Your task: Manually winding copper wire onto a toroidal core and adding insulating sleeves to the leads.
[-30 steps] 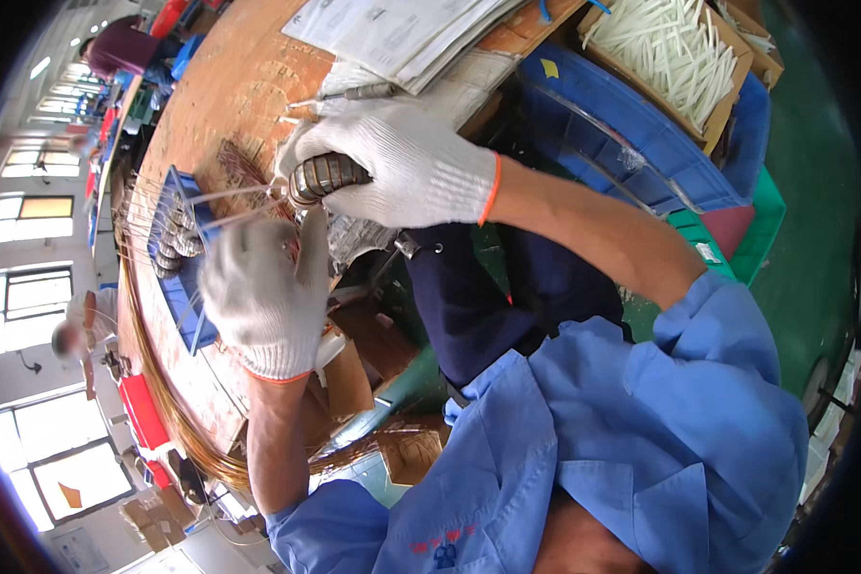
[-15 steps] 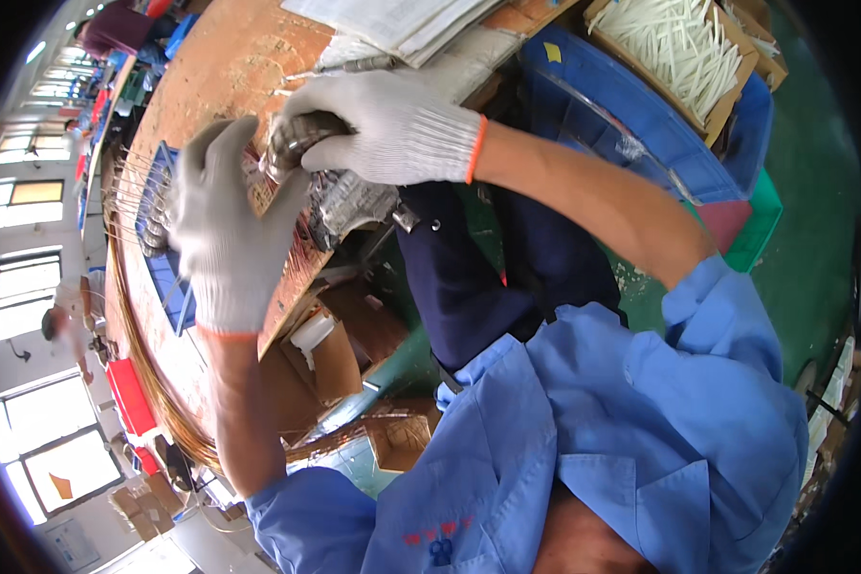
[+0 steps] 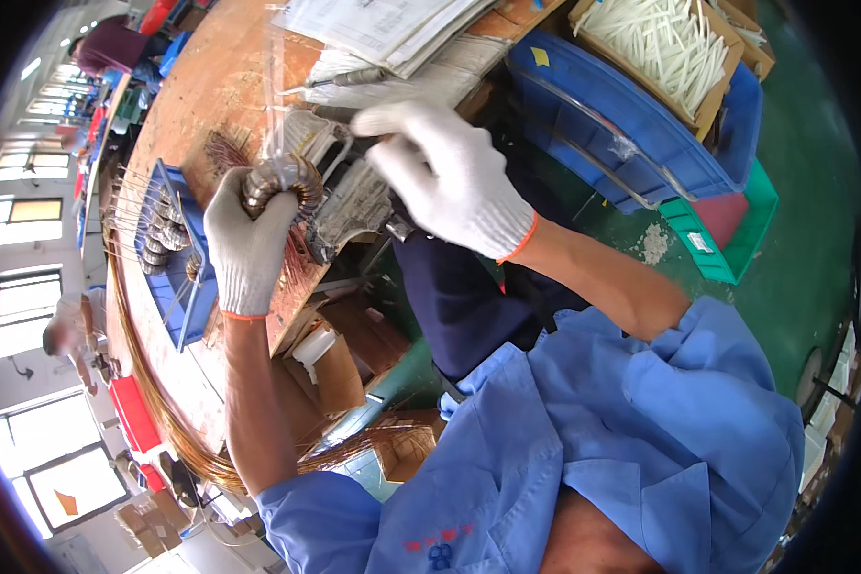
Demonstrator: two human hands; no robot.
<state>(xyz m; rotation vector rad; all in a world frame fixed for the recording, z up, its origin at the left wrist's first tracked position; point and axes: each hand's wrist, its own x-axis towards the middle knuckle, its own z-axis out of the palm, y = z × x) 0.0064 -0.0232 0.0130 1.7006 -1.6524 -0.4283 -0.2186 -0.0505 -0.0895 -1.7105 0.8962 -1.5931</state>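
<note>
My left hand [image 3: 244, 244], in a white knitted glove, is closed around a shiny grey-brown ring-shaped coil [image 3: 303, 184] above the workbench. Thumb and fingers pinch one side of it, hiding part of the ring. From the coil a clear strip [image 3: 275, 96] runs up across the bench. My right hand [image 3: 450, 177], gloved the same way, is apart from the coil to its right, fingers stretched out and slightly blurred; I see nothing in it. Between and below the hands sits a grey block-like fixture [image 3: 349, 206] at the bench edge.
A blue tray [image 3: 196, 311] at left holds several similar coils with wire ends. Papers [image 3: 383, 24] and a screwdriver-like tool [image 3: 359, 77] lie farther back. At right stand a blue bin [image 3: 584, 124], a carton of white strips [image 3: 727, 91] and a green bin [image 3: 737, 258]. Long copper-coloured wires [image 3: 163, 402] curve along the bench's left edge.
My right hand has let go of the coil and drawn away to the right. My left hand, earlier open beside it, has closed on the coil. The clear strip now shows.
</note>
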